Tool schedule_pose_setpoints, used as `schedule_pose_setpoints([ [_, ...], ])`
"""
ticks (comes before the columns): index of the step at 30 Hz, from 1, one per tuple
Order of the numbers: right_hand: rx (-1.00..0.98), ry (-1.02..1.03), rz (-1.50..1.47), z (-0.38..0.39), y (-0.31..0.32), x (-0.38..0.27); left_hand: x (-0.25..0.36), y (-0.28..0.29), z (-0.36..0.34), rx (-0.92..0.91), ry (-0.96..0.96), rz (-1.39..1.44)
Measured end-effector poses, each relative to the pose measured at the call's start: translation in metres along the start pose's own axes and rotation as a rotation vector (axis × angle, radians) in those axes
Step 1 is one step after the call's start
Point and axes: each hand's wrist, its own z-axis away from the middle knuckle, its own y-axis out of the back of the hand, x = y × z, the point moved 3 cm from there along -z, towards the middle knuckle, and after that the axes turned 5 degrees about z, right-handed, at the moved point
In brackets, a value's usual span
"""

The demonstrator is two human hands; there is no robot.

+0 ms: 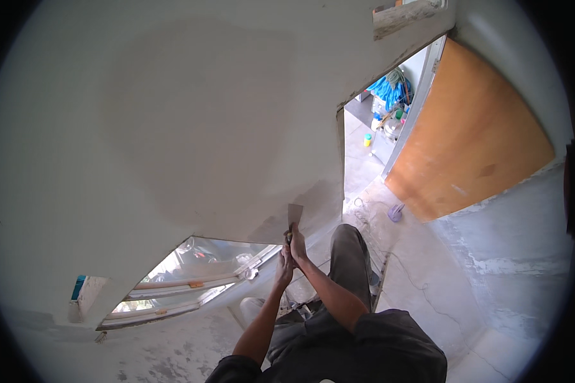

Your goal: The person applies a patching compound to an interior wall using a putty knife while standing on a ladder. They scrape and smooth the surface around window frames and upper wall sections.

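A putty knife (295, 213) points up, its flat, wide blade in front of the pale plastered wall (57, 147). My right hand (298, 246) is closed round its handle. Pressed against that hand from the left, my left hand (283, 263) also closes on the handle, which mostly hides between them. Whether the blade touches the wall I cannot tell. A darker, damp-looking smear (319, 196) spreads by the blade, and a large greyish patch (204, 108) covers the wall's upper middle.
At the right, an orange-brown door panel (473, 134) stands beside a doorway with blue sheeting (384, 89) and containers beyond. A purple bundle (395, 212) lies on the floor. A window opening (198, 268) is at lower left, near a small wall recess (86, 297).
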Motion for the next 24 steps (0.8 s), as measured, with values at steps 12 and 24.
schedule_pose_setpoints([
  [12,-0.275,0.105,0.345,0.069,-0.042,-0.037,0.060,0.033,0.059,0.180,-0.013,-0.219],
  [24,-0.538,0.381,0.617,0.145,-0.060,-0.072,0.076,0.047,0.092,0.365,-0.283,0.280],
])
